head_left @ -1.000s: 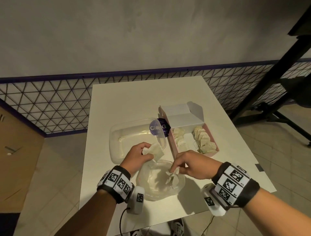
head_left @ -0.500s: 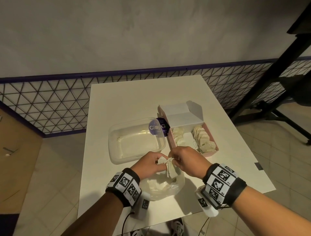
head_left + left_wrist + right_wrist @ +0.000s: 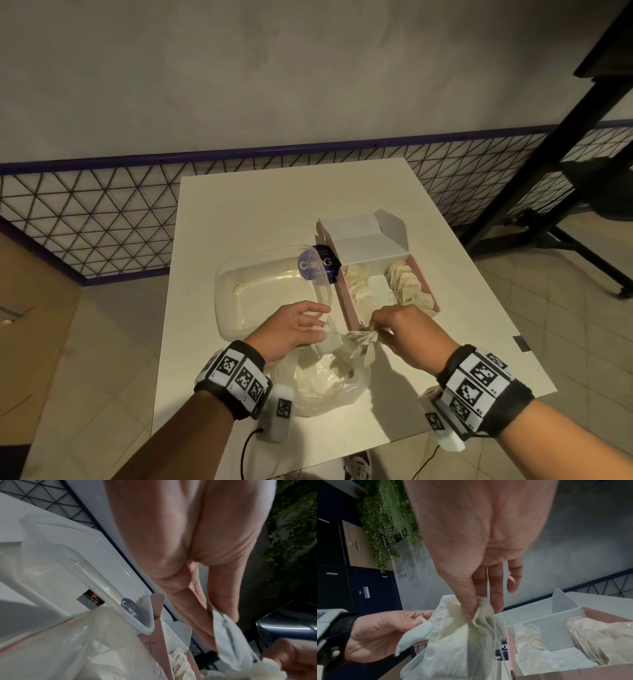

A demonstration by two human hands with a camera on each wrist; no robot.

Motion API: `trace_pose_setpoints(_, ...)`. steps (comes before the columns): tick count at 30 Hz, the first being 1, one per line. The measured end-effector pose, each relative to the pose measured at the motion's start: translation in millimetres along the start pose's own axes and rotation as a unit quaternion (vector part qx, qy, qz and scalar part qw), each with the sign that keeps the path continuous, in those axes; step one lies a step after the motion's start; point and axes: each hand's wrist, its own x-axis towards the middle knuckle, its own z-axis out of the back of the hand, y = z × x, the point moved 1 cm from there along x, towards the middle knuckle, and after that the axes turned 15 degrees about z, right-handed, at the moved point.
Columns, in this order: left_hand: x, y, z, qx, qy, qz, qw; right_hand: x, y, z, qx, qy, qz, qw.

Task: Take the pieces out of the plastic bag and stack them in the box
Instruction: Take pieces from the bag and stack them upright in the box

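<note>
A crumpled clear plastic bag (image 3: 325, 380) lies on the white table (image 3: 274, 205) below my hands, with pale pieces still inside. My right hand (image 3: 373, 331) pinches a bunch of thin cream pieces (image 3: 462, 635) by their top edge, just above the bag. My left hand (image 3: 320, 329) pinches a white piece (image 3: 412, 635) at the left side of that bunch. The open pink box (image 3: 426, 291) stands just beyond my right hand, holding two rows of stacked pieces (image 3: 407, 287).
A clear plastic container (image 3: 270, 294) with a dark round label (image 3: 315, 265) sits left of the box, touching it. The box's white lid (image 3: 363, 240) stands open at the back. A wire railing runs behind the table, and a black stand rises at the right.
My right hand has lifted pieces up out of the bag toward the box's near end. My left hand came across from over the container and joined it at the bunch.
</note>
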Motion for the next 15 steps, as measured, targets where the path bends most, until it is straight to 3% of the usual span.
trace_pose_setpoints(6,5.5,-1.8,10.4,-0.030,-0.032,0.009,0.999,-9.8,-14.4,3.6,-0.008,-0.009,-0.021,1.000)
trace_pose_setpoints(12,13.8,-12.8,13.4,-0.031,-0.172,0.005,0.985,-15.6,-9.8,9.4,0.006,0.068,0.029,0.997)
trace_pose_setpoints(15,17.0,-24.0,5.4,-0.040,-0.157,-0.016,0.987,-10.5,-7.2,10.2,0.046,0.077,0.046,0.995)
